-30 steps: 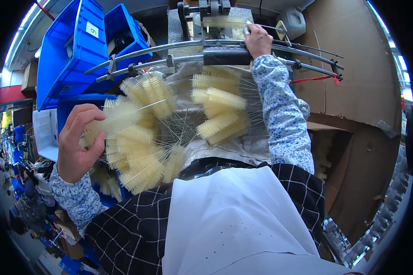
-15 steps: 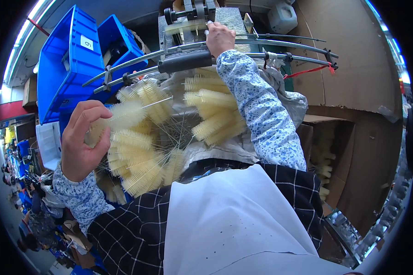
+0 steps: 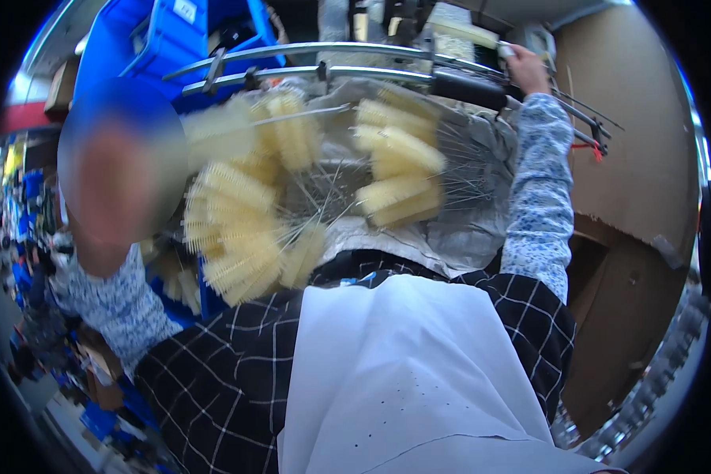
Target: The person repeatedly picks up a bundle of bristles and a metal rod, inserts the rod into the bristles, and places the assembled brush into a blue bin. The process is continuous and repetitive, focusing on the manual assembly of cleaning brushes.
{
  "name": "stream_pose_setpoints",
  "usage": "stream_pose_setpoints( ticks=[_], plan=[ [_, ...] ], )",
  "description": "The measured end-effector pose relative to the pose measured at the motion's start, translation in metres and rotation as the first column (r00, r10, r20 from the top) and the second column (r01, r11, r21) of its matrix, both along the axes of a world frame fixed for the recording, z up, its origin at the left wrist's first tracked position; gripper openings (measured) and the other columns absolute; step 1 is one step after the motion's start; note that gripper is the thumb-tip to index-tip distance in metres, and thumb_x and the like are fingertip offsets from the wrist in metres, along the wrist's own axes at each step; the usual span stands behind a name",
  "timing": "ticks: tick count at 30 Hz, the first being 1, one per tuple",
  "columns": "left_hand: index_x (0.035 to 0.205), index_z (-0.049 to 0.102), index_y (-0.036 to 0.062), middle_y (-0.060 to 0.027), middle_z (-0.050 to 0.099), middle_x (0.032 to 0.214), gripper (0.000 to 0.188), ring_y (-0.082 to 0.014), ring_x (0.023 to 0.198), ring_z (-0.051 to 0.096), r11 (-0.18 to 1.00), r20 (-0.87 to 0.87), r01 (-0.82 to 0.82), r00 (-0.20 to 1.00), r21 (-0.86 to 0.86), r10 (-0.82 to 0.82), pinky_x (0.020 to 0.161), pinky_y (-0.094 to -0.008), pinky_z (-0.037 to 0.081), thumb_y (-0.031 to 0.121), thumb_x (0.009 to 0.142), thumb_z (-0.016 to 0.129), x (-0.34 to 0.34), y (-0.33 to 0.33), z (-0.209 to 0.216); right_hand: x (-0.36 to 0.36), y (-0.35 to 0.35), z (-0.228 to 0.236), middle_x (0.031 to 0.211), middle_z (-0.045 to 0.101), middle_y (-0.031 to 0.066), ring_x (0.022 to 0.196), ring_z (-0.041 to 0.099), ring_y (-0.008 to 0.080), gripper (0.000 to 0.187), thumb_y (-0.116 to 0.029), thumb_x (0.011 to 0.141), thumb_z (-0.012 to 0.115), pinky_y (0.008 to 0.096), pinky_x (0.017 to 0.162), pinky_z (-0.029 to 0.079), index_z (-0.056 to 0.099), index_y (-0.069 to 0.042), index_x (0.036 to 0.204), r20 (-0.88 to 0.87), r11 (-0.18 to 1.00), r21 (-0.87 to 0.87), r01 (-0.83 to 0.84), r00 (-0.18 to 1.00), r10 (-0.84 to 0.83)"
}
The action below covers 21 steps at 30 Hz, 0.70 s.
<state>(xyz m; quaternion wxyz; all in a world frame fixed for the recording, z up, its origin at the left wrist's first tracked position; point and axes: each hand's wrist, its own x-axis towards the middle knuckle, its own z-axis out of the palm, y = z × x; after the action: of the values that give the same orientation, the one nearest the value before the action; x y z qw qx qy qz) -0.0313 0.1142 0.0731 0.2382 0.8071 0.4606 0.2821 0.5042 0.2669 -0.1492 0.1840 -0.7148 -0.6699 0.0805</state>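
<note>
My right hand (image 3: 527, 71) is at the far right, its fingers closed on the end of a brush (image 3: 464, 31) with cream bristles. That brush lies across the machine, beyond the metal rails (image 3: 292, 51). Just in front of it, a dark cylindrical sleeve (image 3: 470, 88) sits on the rails. My left hand (image 3: 117, 186) is raised at the left, beside another cream brush (image 3: 221, 136) with a thin wire stem. Blur hides its fingers and whether they touch that brush. Below lie several more cream brushes (image 3: 233, 229) in a fan, and a second group (image 3: 399, 162) stands right of them.
Blue plastic bins (image 3: 166, 39) stand at the far left. A grey-white cloth (image 3: 470, 229) lies under the brushes. On the right are a large cardboard sheet (image 3: 624, 134) and an open cardboard box (image 3: 588, 253). A red tie (image 3: 596, 150) hangs from the rail's right end.
My right hand has moved right, and the brush by it and the dark sleeve have shifted right along the rails. My left hand is now blurred. The whole view has shifted.
</note>
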Motion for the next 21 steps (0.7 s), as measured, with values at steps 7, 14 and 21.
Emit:
stream_pose_setpoints(
  ticks=[7, 14, 21],
  plan=[
    [0.099, 0.043, 0.0058, -0.0023, 0.043, 0.093, 0.029, -0.0084, 0.082, 0.046, 0.945, 0.175, 0.243, 0.962, -0.217, -0.208, 0.075, -0.0231, 0.038, -0.002, 0.072, 0.051, 0.024, 0.010, -0.004, 0.023, -0.004, 0.023, 0.099, 0.060, 0.0098, 0.092, 0.056, 0.0284, 0.025, -0.028, 0.086, 0.044, 0.0367, 0.082, 0.043, 0.060, -0.020, 0.104, 0.130, 0.973, -0.201, -0.111, 0.982, 0.139],
    [0.095, 0.044, 0.0050, -0.0020, 0.046, 0.089, 0.024, -0.0074, 0.076, 0.048, 0.907, 0.324, 0.334, 0.914, -0.256, -0.245, 0.071, -0.0223, 0.041, 0.000, 0.073, 0.052, 0.073, 0.019, -0.031, -0.016, -0.080, 0.116, 0.098, 0.059, 0.0055, 0.089, 0.055, 0.0172, 0.026, -0.019, 0.085, 0.052, 0.0288, 0.077, 0.045, 0.056, -0.006, 0.107, -0.491, 0.854, -0.325, -0.406, 0.844, 0.214],
    [0.100, 0.043, 0.0065, -0.0021, 0.045, 0.086, 0.027, -0.0071, 0.078, 0.049, 0.909, 0.378, 0.369, 0.883, -0.195, -0.278, 0.066, -0.0225, 0.044, 0.000, 0.076, 0.055, 0.137, 0.030, -0.072, -0.190, -0.148, 0.118, 0.102, 0.055, 0.0049, 0.094, 0.050, 0.0124, 0.035, -0.014, 0.084, 0.054, 0.0256, 0.083, 0.041, 0.046, -0.002, 0.115, -0.933, 0.747, -0.098, -0.658, 0.322, 0.161]
  ],
)
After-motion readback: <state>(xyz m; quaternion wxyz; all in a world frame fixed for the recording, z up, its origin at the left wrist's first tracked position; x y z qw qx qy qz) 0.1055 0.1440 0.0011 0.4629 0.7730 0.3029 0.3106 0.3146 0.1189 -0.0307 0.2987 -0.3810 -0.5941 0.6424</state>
